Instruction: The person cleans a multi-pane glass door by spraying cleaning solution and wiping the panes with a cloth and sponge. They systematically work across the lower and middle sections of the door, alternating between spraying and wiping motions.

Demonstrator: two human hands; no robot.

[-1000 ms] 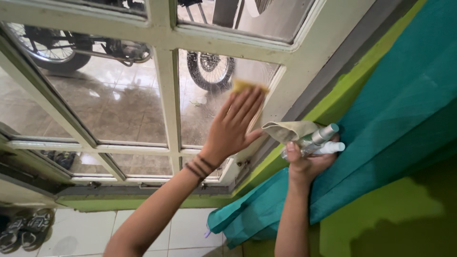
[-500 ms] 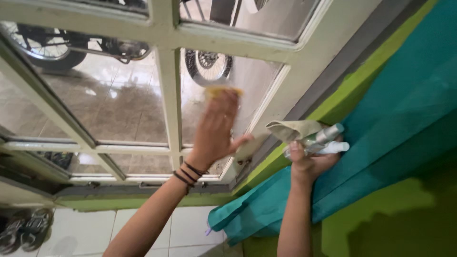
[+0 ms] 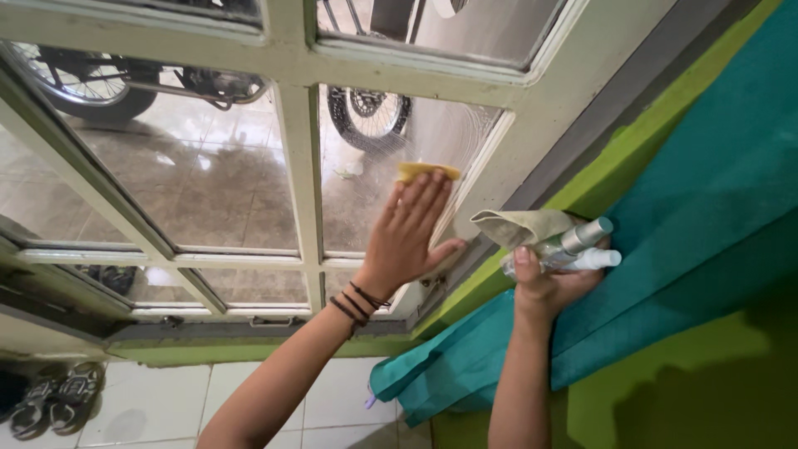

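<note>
Head view: left hand [image 3: 409, 237] lies flat on the window pane [image 3: 378, 179], fingers [image 3: 424, 199] spread wide, pressing a yellow sponge [image 3: 427, 171] against the glass. Right hand [image 3: 550, 281] sits by the teal curtain [image 3: 690, 249], fingers curled tight around a spray bottle [image 3: 573, 245] and a beige cloth [image 3: 519, 226]. Beyond the glass stands a motorcycle wheel [image 3: 370, 115]; sandals [image 3: 54, 399] lie on the floor tiles.
</note>
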